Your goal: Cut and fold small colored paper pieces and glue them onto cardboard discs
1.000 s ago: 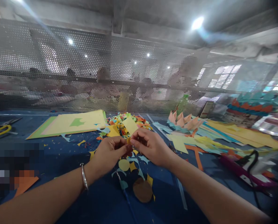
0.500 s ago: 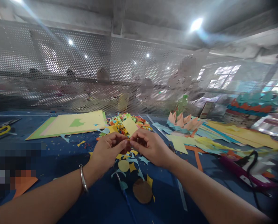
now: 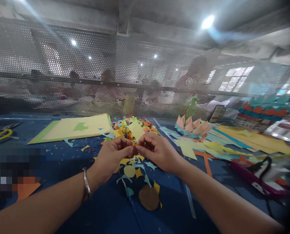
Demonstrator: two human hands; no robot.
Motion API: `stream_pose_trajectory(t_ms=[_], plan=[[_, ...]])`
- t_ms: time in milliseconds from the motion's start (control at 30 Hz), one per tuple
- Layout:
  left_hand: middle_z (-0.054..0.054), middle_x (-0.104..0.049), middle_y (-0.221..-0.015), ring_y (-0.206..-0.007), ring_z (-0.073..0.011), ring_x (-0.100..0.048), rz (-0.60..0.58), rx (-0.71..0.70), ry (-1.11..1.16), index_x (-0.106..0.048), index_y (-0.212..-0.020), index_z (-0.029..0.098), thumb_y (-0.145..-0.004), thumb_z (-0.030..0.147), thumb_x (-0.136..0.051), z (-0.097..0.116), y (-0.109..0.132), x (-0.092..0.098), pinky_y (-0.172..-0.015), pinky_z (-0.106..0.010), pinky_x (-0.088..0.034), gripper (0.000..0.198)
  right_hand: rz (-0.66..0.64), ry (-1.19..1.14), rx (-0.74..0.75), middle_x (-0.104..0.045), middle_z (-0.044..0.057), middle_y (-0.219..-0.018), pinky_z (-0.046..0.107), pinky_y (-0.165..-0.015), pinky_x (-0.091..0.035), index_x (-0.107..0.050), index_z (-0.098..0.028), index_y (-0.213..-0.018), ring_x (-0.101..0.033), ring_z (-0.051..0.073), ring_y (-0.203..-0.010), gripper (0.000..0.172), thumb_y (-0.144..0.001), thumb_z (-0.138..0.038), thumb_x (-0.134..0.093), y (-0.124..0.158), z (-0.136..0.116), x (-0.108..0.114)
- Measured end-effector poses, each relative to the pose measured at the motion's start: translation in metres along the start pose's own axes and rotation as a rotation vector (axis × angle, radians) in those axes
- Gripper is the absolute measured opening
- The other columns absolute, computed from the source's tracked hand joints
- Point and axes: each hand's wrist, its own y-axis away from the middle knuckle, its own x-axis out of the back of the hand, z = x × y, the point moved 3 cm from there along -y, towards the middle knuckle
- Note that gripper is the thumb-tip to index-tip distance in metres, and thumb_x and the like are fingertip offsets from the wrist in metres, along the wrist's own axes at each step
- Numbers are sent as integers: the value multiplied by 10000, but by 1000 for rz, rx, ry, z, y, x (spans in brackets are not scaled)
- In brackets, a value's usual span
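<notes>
Fingertip to fingertip, my two hands meet above the blue table, a small yellow piece of paper (image 3: 134,144) between them. My left hand (image 3: 112,155), with a silver bangle at the wrist, pinches one side of it. The other side is pinched by the thumb and fingers of my right hand (image 3: 158,152). Most of the piece is hidden by the fingers. Below lie a round yellow paper disc (image 3: 129,171), blue and yellow offcuts, a brown disc (image 3: 149,198) and a blue pen-like stick (image 3: 134,208). Just beyond sits a heap of colourful paper scraps (image 3: 147,125).
Stacked paper sheets (image 3: 86,128) and yellow-handled scissors (image 3: 1,135) lie left. At right are a peach paper flower (image 3: 192,125), cut paper strips (image 3: 207,162), a purple corded tool (image 3: 252,182), a phone (image 3: 217,113) and a green bottle (image 3: 191,107). A perforated screen (image 3: 86,58) stands behind, people beyond it.
The fingers have shifted slightly and more of the small yellow paper shows between them. Both hands stay in nearly the same place; the view has moved a little.
</notes>
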Motion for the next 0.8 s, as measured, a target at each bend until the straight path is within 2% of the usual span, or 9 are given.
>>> stream_pose_trajectory(t_ms=[233,800], plan=[[8,-641,-681,-654,-121,-607,45,-52,-71,-581,-718,173,-646,227,-723,-2,-1,0,-680,-281,-487,168,-3,8,9,-553,-1,-709,243,-556,-385,-575,-184,-767,-489,114,-609,90,-844,-218,-544,1,0,0],[-23,-667,-759,-732,-153,-612,25,-196,-296,-640,-779,188,-705,237,-664,-3,-2,4,-732,-307,-487,92,30,20,17,-554,-3,-710,233,-538,-365,-579,-187,-757,-485,112,-607,118,-858,-234,-542,0,-2,0]])
